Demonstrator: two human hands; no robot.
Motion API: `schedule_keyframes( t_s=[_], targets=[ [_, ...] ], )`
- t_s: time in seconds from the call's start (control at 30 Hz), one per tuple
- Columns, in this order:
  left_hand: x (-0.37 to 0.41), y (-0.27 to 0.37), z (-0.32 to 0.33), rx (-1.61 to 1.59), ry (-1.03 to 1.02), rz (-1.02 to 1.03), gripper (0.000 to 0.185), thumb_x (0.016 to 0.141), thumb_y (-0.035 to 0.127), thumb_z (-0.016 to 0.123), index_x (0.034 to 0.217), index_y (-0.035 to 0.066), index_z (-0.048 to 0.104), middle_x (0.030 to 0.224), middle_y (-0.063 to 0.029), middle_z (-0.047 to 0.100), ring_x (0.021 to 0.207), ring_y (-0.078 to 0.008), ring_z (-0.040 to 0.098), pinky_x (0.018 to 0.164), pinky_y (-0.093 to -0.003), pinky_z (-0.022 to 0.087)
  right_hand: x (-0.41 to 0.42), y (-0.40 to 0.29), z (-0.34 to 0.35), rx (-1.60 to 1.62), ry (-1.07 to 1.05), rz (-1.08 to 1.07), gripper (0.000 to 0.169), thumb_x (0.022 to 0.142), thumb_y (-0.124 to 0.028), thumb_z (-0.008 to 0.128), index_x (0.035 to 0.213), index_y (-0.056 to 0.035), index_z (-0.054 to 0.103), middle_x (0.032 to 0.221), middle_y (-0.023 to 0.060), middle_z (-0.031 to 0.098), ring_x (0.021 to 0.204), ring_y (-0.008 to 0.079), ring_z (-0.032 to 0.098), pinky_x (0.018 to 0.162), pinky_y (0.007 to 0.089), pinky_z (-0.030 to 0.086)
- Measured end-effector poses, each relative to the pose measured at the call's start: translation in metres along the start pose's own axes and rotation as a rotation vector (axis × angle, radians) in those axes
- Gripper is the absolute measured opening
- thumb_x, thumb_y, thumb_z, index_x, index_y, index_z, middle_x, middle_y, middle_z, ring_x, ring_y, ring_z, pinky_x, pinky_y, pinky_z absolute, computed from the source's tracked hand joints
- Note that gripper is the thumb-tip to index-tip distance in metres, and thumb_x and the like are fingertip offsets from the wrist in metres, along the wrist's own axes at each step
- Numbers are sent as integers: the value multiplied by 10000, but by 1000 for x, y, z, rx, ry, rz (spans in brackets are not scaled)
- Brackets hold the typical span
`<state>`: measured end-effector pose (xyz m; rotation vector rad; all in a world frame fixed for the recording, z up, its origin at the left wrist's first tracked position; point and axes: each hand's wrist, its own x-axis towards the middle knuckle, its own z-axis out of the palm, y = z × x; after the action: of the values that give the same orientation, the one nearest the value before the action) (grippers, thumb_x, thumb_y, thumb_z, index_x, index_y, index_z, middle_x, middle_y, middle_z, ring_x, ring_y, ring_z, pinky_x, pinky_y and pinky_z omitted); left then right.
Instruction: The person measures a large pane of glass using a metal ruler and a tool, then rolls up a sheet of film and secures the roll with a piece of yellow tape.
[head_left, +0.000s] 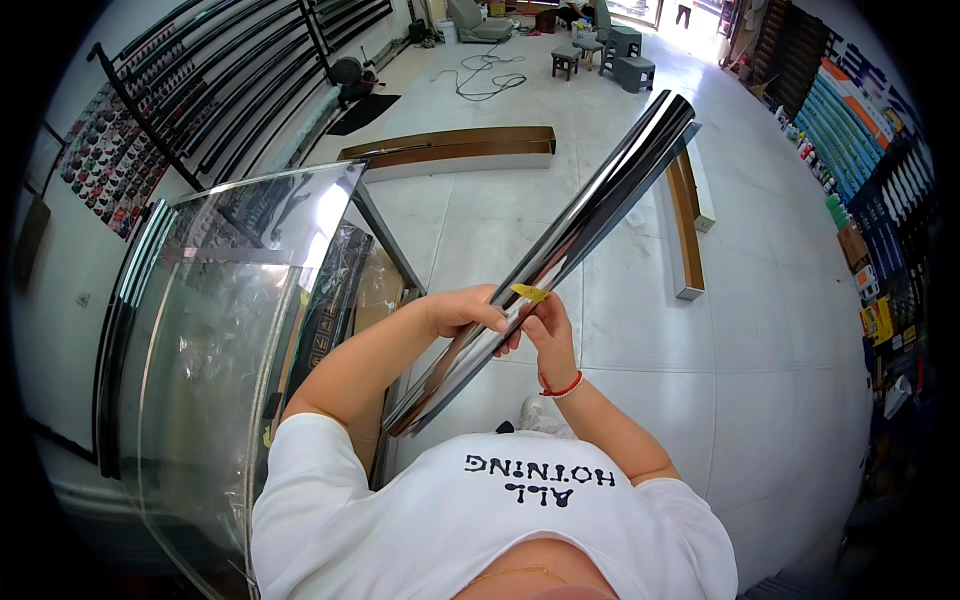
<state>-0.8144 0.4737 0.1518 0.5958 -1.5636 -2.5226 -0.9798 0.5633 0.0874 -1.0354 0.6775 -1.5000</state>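
Observation:
A long roll of shiny silver film (611, 191) lies slantwise across the view in front of my chest, its far end up to the right. My left hand (472, 311) grips the roll around its lower half, thumb on top. From the other side my right hand (551, 326) pinches the roll's edge, with some fingertips hidden behind the film. A yellow strip of tape or label (529, 292) sits on the roll between the two hands. A loose edge of the film shows along its right side.
A glass-topped counter (225, 315) stands close on my left. Long open cardboard boxes (450, 154) lie on the tiled floor, with another box (684, 240) to the right. Racks of rolls (240, 82), stools (634, 64), a cable (484, 79) and shelves of goods (847, 142) surround the floor.

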Motion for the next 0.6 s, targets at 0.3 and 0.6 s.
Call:
schedule_keyframes(
  t_s=[0.3,0.6],
  targets=[
    [77,124,-143,206,600,264,454,718,154,760,1079,1,530,829,-84,636,778,-146,620,718,-300,499,159,75,-26,-330,-221,165,988,742,-297,798,1467,-19,186,1388,145,412,1268,264,424,1058,422,345],
    [139,239,-345,128,847,825,402,748,136,776,1036,47,510,807,-66,623,749,-121,607,648,-276,479,372,187,-143,-372,104,768,835,894,-704,287,1475,-104,284,1497,179,312,1400,307,254,1132,495,141]
  ],
)
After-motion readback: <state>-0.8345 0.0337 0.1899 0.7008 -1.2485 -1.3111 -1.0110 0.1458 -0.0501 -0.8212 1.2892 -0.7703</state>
